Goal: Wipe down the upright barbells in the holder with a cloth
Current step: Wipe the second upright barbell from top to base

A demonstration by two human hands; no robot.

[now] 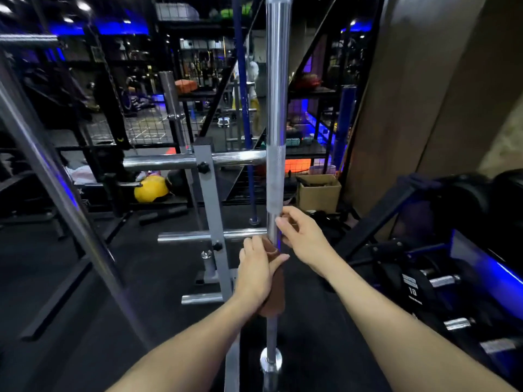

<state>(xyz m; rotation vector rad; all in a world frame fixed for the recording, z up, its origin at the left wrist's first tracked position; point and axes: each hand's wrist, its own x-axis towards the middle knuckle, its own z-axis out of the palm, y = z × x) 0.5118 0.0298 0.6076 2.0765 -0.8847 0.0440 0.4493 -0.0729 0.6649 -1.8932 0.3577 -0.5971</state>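
Head view of a gym floor. A chrome barbell [276, 114] stands upright at the centre of the frame, running from the top edge down to a collar near the bottom edge; a knurled band lies just above the hands. The left hand [259, 271], at lower centre, wraps a brown cloth [273, 290] around the bar's shaft, fingers curled round cloth and bar together, with the cloth hanging below the palm. The right hand [301, 236], just above and to the right, pinches the bare shaft between thumb and curled fingers directly under the knurled band. The two hands lie close together, one above the other, on the same bar.

Left of the bar stands a grey plate rack [210, 219] with horizontal chrome pegs; two of its pegs reach as far as the bar. A second steel bar [53, 182] slants across the left of the frame. A cardboard box [319, 193] sits on the floor right of centre, a yellow ball [151, 189] at centre left, and dumbbells [424, 287] lie at lower right.
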